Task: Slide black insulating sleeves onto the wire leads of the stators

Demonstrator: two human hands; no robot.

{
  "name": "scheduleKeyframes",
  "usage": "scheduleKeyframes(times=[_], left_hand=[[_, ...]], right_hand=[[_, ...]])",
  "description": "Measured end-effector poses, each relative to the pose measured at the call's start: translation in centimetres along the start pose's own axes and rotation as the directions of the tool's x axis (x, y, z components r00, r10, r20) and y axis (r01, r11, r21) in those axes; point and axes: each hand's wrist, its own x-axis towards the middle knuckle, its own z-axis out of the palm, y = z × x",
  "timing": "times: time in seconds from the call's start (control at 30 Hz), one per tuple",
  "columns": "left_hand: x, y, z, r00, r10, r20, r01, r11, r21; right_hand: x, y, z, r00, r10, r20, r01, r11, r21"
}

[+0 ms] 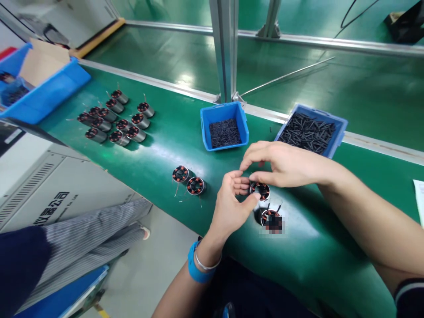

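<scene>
Nearest coil (270, 216) partly pixelated, blue crate (59, 90) and white sheet (420, 198) cropped by edges

The left grip (232, 205), thumb (251, 203) extended, faces the arched, bent-fingered right grip (285, 163).

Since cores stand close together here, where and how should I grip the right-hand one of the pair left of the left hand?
Probably by its round outer wall, from above and the right: the core stands upright, its neighbour crowds its left, and thin wires trail on the pair's near side.
</scene>
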Motion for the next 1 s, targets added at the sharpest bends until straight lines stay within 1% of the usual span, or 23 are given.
scheduleKeyframes(times=[0.1, 0.2, 0.27, 0.37, 0.4, 0.47, 0.57, 0.67, 0.8, 0.87, 0.9, 0.93, 1.0], left_hand=[[0.3, -0.2, 0.0, 1.0, 0.018, 0.024, -0.019, 0.999, 0.038], [0.3, -0.3, -0.1, 0.999, 0.051, -0.002, -0.051, 0.992, 0.118], [0.1, -0.2, -0.3, 0.999, 0.047, 0.006, -0.047, 0.988, 0.147], [-0.4, 0.2, -0.9, 0.996, 0.006, 0.084, -0.022, 0.981, 0.191], [-0.6, 0.3, -1.1, 0.992, 0.008, 0.122, -0.034, 0.976, 0.214], [-0.9, 0.6, -1.4, 0.98, 0.043, 0.195, -0.094, 0.961, 0.259], [-1.1, 0.6, -1.4, 0.965, 0.095, 0.246, -0.174, 0.93, 0.323], [-1.6, 0.4, -1.2, 0.962, 0.107, 0.25, -0.196, 0.912, 0.362], [-2.4, -0.1, -1.5, 0.965, 0.111, 0.238, -0.197, 0.905, 0.376], [-2.8, -0.3, -2.0, 0.971, 0.131, 0.2, -0.199, 0.906, 0.373], [-3.1, -0.3, -2.3, 0.974, 0.151, 0.169, -0.205, 0.903, 0.377], [-3.4, -0.3, -2.7, 0.975, 0.179, 0.133, -0.218, 0.895, 0.389], [-4.0, -0.4, -3.5, 0.966, 0.249, 0.073, -0.256, 0.863, 0.436]], right_hand=[[-1.5, -0.2, -0.5, 0.993, 0.038, -0.114, -0.041, 0.999, -0.022], [-4.0, -1.3, -0.1, 0.982, 0.079, -0.17, -0.088, 0.995, -0.047], [-6.0, -2.2, 1.0, 0.978, 0.125, -0.17, -0.137, 0.989, -0.063], [-8.3, -3.6, 3.4, 0.97, 0.178, -0.167, -0.205, 0.965, -0.165], [-8.7, -3.9, 4.2, 0.966, 0.186, -0.178, -0.222, 0.953, -0.207], [-8.7, -4.3, 5.5, 0.962, 0.189, -0.196, -0.237, 0.936, -0.26], [-7.8, -4.4, 6.4, 0.956, 0.205, -0.209, -0.262, 0.919, -0.295], [-6.7, -4.3, 6.3, 0.947, 0.263, -0.183, -0.311, 0.892, -0.328], [-5.9, -4.4, 6.2, 0.931, 0.36, -0.057, -0.357, 0.869, -0.342], [-5.9, -4.6, 5.8, 0.918, 0.397, -0.007, -0.378, 0.87, -0.317], [-6.1, -4.7, 5.4, 0.914, 0.405, -0.001, -0.387, 0.873, -0.297], [-6.2, -4.8, 4.6, 0.914, 0.404, -0.021, -0.394, 0.876, -0.277], [-6.3, -4.6, 1.8, 0.926, 0.356, -0.129, -0.378, 0.892, -0.247]])
